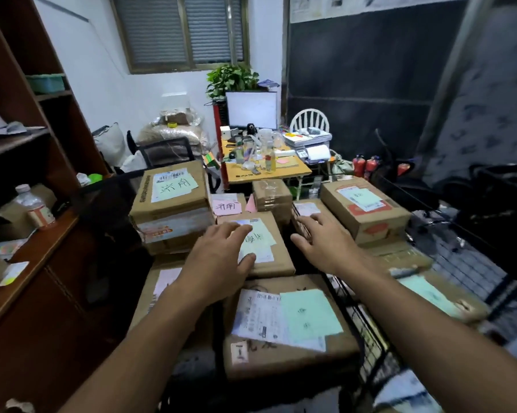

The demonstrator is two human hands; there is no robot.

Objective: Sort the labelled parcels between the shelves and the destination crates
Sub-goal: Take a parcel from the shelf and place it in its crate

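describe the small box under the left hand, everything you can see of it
The small box is flat brown cardboard, closed, lying level and slightly askew, its near edge over a bigger parcel. On top are a white label and a pale green note with handwriting. The left hand rests on it, fingers spread across the papers. The right hand is beside it, apart.

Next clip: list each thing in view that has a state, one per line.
left grip: open, fingers spread on the middle parcel
right grip: open, fingers straight over the low right parcel; contact unclear
large left parcel: taped shut, green label up
near parcel: shut, flat, labels up
monitor: lit, blank white
window blinds: closed
bottle: upright, capped
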